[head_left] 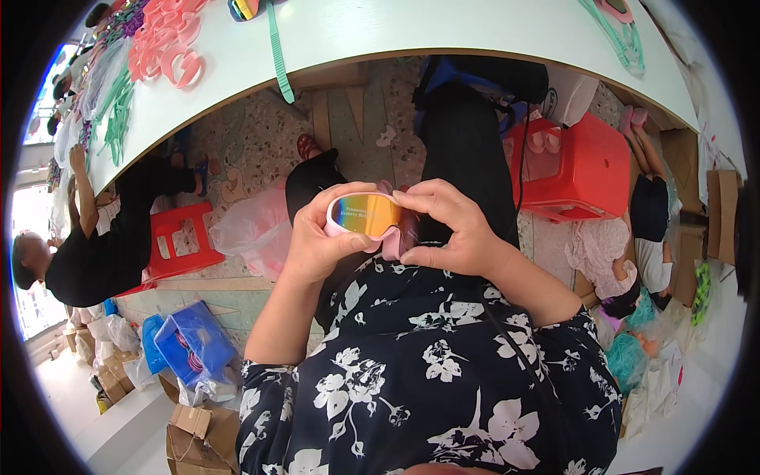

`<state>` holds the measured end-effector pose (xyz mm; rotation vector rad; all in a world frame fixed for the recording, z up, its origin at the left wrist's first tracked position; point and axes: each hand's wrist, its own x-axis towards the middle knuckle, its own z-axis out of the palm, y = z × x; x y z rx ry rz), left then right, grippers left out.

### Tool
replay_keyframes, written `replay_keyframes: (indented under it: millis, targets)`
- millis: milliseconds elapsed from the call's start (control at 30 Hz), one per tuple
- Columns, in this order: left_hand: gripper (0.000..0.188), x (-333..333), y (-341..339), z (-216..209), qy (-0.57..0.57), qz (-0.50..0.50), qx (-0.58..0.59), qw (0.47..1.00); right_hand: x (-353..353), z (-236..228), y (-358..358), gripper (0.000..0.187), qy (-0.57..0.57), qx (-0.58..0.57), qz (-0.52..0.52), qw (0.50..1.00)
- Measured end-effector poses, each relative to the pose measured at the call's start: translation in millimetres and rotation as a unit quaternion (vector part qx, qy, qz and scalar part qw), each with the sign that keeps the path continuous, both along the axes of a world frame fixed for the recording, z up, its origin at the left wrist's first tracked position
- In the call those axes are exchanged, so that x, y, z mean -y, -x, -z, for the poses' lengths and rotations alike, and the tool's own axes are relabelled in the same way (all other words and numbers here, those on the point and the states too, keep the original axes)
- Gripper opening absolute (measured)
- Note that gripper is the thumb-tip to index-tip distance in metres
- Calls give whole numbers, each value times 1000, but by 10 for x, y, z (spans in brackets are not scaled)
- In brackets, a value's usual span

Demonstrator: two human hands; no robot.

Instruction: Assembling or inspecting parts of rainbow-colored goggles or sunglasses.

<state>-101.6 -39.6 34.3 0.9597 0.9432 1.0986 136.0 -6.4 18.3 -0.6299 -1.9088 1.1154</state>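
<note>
Between my two hands, over my lap, is a pair of swim goggles (370, 212) with a pink frame. The lens in sight is mirrored, going from blue-green to orange, with small print on it. My left hand (315, 229) is closed around the frame's left end, thumb below and fingers above. On the other side, my right hand (454, 226) pinches the goggles, with the index finger along the top and the thumb under the nose side. The far lens is dark and partly hidden by my right fingers.
A white table (348, 32) curves ahead, bearing pink goggle parts (162, 43), green straps (116, 111) and a teal strap (277, 55). Red stools (582, 166) stand either side. A person in black (103, 253) sits at left. A blue crate (207, 336) is lower left.
</note>
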Motion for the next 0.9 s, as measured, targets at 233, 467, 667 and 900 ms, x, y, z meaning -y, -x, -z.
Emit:
replay_keyframes:
  millis: [233,467,667,900]
  targets:
    - [65,26,46,-29,-26,-12,-34,999,17,-15,77,70,-9,12,-13,1000]
    - [68,6,75,17,-35,-8,-25,999,7,1,71,73,-16,15,-19,1000]
    - [69,2,124,2,-36,4,-27,999,38,-8,115,67,-46,-3,21,999]
    - [71,-71,144,24,-12,21,-5,1000,-25,28,71,64,-55,-23,35,998]
